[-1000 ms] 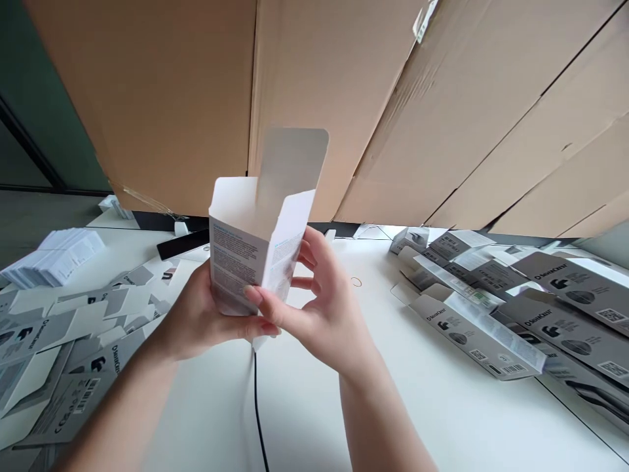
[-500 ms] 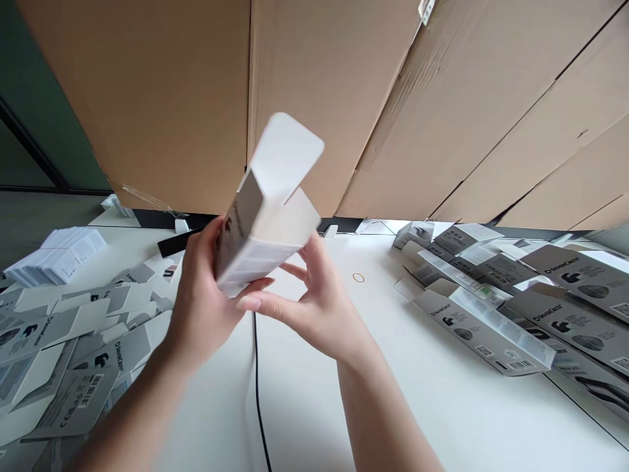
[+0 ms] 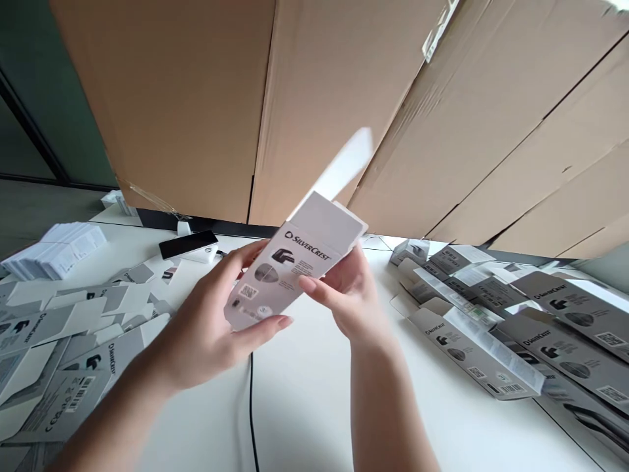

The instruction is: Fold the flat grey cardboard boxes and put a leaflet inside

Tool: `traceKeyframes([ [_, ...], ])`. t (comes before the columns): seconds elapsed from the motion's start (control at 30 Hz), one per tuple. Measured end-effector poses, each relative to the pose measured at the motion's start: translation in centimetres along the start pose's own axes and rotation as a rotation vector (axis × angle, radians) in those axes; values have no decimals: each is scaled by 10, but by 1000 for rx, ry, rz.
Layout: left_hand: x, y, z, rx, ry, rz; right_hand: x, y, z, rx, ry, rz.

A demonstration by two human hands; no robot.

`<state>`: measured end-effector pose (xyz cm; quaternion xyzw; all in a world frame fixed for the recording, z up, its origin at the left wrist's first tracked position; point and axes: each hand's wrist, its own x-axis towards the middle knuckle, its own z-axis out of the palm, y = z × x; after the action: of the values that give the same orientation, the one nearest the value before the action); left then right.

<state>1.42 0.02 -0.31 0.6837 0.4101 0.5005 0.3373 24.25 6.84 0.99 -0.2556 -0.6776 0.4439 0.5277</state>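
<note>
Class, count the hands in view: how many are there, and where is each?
2. The left hand holds the lower left of the small box; the right hand is at its right side. Some fingers are hidden behind the box.

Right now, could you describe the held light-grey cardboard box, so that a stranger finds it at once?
Find the tall brown cardboard panels behind the white tabletop. Before them, the bare left hand and right hand hold the box. Unlike the printed grey cartons lying either side, it is raised, its white flap sticking out.
</note>
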Motion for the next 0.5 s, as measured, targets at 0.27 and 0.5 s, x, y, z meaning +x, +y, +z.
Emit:
traceKeyframes([
  [0.27,8,-10,9,-563,-238,-146,-7,0,29,53,-254,99],
  [0.5,10,-10,31,-577,84,-222,-15,2,41,-63,-233,60],
])
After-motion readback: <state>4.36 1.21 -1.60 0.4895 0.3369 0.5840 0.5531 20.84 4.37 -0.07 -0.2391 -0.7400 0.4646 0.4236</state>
